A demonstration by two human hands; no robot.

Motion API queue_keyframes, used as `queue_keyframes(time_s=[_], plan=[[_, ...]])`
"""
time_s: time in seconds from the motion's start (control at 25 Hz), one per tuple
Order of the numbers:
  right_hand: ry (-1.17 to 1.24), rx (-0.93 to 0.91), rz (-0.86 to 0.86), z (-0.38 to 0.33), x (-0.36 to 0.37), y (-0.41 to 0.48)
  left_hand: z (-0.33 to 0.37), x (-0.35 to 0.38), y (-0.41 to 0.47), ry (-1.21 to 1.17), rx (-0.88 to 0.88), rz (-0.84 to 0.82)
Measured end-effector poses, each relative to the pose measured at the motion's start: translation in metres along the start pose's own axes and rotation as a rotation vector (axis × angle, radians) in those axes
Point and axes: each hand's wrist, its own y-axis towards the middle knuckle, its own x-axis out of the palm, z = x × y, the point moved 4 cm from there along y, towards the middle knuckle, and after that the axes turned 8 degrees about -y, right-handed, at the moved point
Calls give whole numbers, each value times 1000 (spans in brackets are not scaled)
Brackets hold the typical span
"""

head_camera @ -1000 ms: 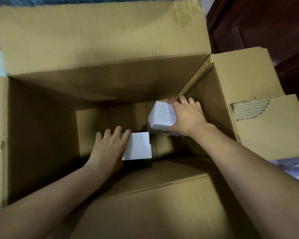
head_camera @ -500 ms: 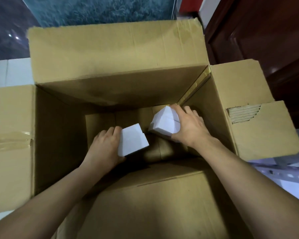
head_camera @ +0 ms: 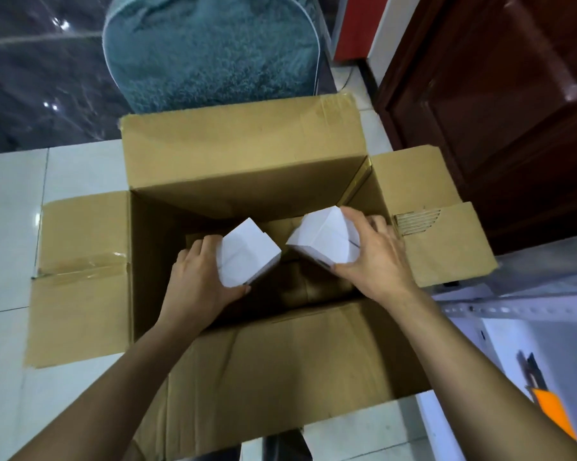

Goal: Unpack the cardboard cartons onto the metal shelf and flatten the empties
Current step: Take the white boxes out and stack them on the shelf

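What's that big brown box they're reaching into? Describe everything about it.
A large carton of plain brown corrugated cardboard stands upright on the tiled floor, all four top flaps folded outward. Brown tape crosses the left flap; the right flap has a torn patch baring the fluting. Its deep inside is shadowed. In its opening the left hand holds the left white box, the right hand the right white box.

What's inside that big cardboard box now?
The left hand grips one white box, the right hand another white box, at the carton's opening. Below, only shadowed cardboard shows; hands and near flap hide the rest.
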Motion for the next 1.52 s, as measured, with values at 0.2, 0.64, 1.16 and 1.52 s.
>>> queue_keyframes(time_s=[0.2, 0.64, 1.16, 1.52], plan=[[93, 39, 97, -5, -47, -32, 35, -37, -25, -90, 29, 148], [213, 125, 327, -17, -130, -107, 103, -106, -67, -205, 77, 261], [287, 379, 603, -60, -207, -210, 145, -186, -96, -334, 317, 191], [292, 529, 827, -99, -243, -304, 181, -229, -120, -383, 544, 129]])
